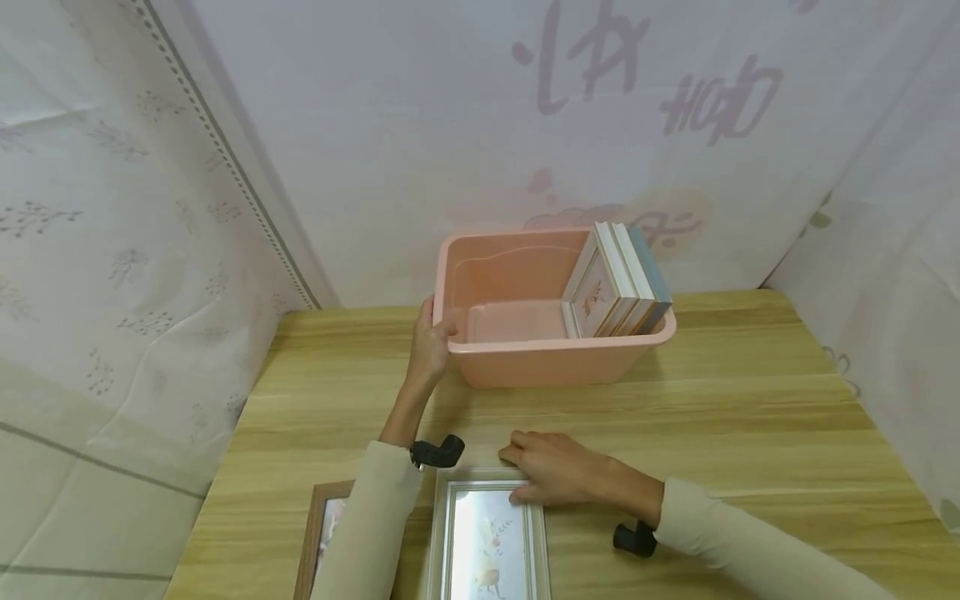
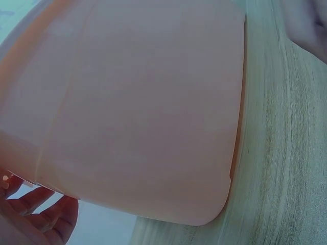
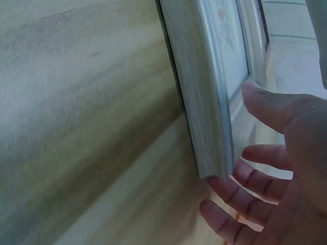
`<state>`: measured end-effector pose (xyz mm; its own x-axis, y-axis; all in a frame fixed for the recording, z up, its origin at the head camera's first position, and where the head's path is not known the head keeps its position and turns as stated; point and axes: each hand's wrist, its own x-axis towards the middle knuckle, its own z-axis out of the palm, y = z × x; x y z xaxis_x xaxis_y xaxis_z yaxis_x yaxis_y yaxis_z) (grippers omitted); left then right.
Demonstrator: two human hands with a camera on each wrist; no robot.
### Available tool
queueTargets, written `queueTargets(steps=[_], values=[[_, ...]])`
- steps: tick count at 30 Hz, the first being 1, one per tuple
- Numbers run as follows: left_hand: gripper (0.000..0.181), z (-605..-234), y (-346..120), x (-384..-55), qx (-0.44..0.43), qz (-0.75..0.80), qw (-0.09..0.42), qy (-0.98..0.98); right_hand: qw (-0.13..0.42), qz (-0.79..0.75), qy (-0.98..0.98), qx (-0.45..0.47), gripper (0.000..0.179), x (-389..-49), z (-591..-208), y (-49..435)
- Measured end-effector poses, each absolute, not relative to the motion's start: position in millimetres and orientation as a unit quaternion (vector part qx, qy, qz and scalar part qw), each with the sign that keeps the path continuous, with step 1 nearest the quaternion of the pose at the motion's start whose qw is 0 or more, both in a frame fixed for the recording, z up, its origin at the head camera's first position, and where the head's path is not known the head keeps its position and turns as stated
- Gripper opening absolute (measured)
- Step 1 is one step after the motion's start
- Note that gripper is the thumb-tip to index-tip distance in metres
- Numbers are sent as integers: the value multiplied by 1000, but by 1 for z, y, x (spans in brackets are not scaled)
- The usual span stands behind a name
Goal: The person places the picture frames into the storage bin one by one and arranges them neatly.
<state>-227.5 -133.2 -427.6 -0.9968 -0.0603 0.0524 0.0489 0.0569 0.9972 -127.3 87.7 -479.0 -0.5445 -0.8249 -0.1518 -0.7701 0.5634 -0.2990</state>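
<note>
A pink plastic bin (image 1: 536, 365) stands near the back of the table. My left hand (image 1: 429, 346) grips its left rim, thumb over the edge and fingers on the outer wall; those fingers (image 2: 56, 217) show in the left wrist view. A pale picture frame (image 1: 491, 542) with a plant print lies face up in front. Over its far right corner is my right hand (image 1: 555, 471). In the right wrist view the thumb (image 3: 265, 104) touches the frame's front border, while the other fingers are loosely spread about the far end, not closed round it.
Several frames (image 1: 618, 283), white and blue-grey, stand upright at the bin's right end. A brown-framed picture (image 1: 307, 542) lies partly under my left sleeve. Patterned cloth (image 1: 360, 167) hangs behind and beside the wooden table (image 1: 750, 400).
</note>
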Motion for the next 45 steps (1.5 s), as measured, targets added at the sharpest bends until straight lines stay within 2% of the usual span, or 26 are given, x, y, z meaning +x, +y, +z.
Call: queueTargets(steps=[9, 14, 27, 32, 36, 38, 41, 45], values=[[70, -427, -135, -227, 0, -675, 37, -737, 90, -70, 879, -462, 37, -122, -488, 76], [68, -427, -134, -228, 4, -679, 42, -733, 89, -70, 876, -468, 26, -124, -487, 77], [65, -425, -134, -228, 8, -689, 42, -723, 223, -253, 844, -417, 22, -140, -470, 92], [65, -427, -133, -227, 10, -688, 40, -725, 269, -320, 794, -441, 28, -148, -459, 102], [66, -427, -132, -226, 9, -687, 42, -725, 302, -343, 756, -469, 19, -158, -446, 110], [67, -426, -132, -226, 8, -687, 43, -726, 311, -342, 752, -470, 16, -163, -439, 116], [66, -426, -132, -225, 9, -686, 42, -726, 322, -337, 758, -457, 20, -168, -425, 127], [66, -425, -132, -226, 11, -685, 45, -727, 299, -317, 779, -450, 28, -174, -403, 142]])
